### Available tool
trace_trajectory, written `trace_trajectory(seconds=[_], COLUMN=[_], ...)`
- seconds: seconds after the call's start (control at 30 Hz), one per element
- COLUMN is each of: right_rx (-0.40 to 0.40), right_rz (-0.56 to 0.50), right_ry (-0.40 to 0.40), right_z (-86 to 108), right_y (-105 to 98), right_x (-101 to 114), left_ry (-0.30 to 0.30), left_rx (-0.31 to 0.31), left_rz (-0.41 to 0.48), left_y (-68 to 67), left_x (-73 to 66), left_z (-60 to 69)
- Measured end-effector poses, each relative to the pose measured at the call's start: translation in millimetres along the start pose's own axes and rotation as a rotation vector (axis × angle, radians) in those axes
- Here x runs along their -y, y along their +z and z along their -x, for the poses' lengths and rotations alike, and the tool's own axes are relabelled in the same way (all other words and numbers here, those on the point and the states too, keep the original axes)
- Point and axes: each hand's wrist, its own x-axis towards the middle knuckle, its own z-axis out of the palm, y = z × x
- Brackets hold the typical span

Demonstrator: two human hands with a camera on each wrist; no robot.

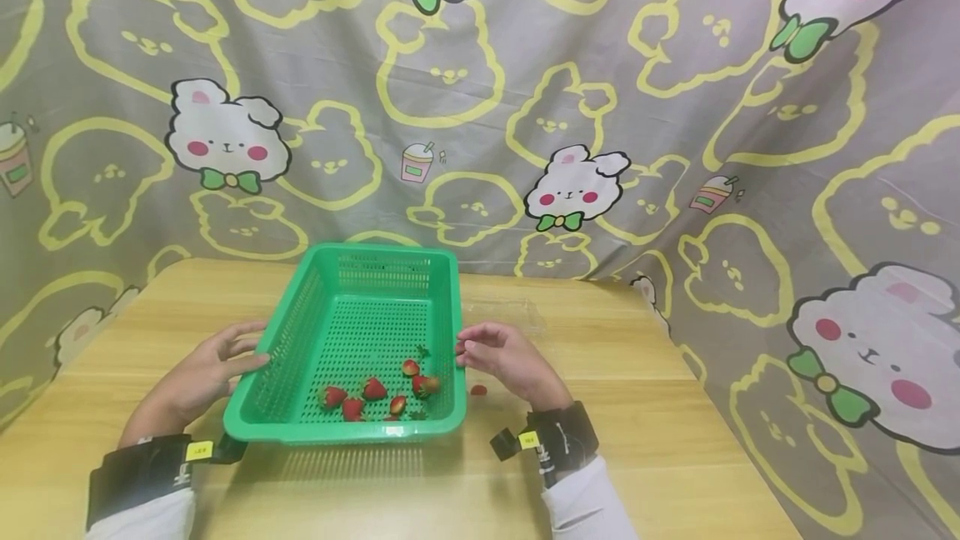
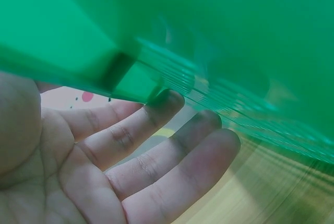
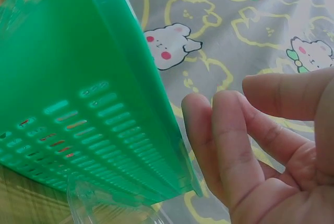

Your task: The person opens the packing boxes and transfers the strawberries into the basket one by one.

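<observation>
A green slotted plastic basket (image 1: 378, 323) stands in front of me. Several strawberries (image 1: 375, 390), some with pale parts, lie at its near end. My left hand (image 1: 213, 373) is at the basket's left side, thumb by the rim. In the left wrist view its fingers (image 2: 193, 166) stretch out loosely below the rim, close to the wall; whether they touch it I cannot tell. Beside the right rim is my right hand (image 1: 510, 357). The right wrist view shows its fingers (image 3: 229, 145) lightly bent, holding nothing, with a gap to the basket wall.
Behind the basket's right side lies a clear plastic box (image 1: 506, 312) on the wooden table (image 1: 615, 440). A small red piece (image 1: 478, 390) is on the table right of the basket. Patterned grey cloth (image 1: 465, 107) hangs at the back and sides.
</observation>
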Motion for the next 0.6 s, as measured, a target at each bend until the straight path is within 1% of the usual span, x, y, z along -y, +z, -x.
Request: trace_trajectory(seconds=[0.07,0.13,0.17,0.27,0.3,0.37,0.4,0.43,0.5,0.6], right_rx=[-0.021,-0.069,-0.096,-0.162,-0.173,-0.171,-0.164,-0.15,-0.123,-0.096], right_rz=[0.029,0.108,0.171,0.425,0.508,0.633,0.669,0.683,0.692,0.715], right_ry=[0.004,0.017,0.025,0.04,0.05,0.066,0.078,0.099,0.138,0.167], right_z=[-0.4,-0.4,-0.5,-1.2,-1.7,-2.9,-3.2,-3.5,-3.9,-4.2], right_y=[-2,-4,-6,-11,-12,-15,-16,-16,-17,-17], right_x=[-1,-3,-4,-8,-10,-16,-18,-21,-26,-31], left_ry=[0.001,0.0,-0.001,-0.006,-0.008,-0.01,-0.011,-0.011,-0.012,-0.01], left_rx=[-0.001,-0.001,-0.001,-0.002,-0.002,-0.002,-0.001,-0.001,0.0,0.001], left_rz=[0.005,0.011,0.009,0.0,-0.005,-0.013,-0.015,-0.017,-0.014,-0.009], left_y=[0.2,0.5,0.6,0.6,0.5,0.3,0.2,0.1,0.1,0.1], left_x=[0.3,0.0,-0.3,-1.2,-1.4,-1.6,-1.6,-1.6,-1.4,-0.9], left_z=[-0.3,-0.6,-0.7,-0.7,-0.6,-0.5,-0.4,-0.4,-0.5,-1.1])
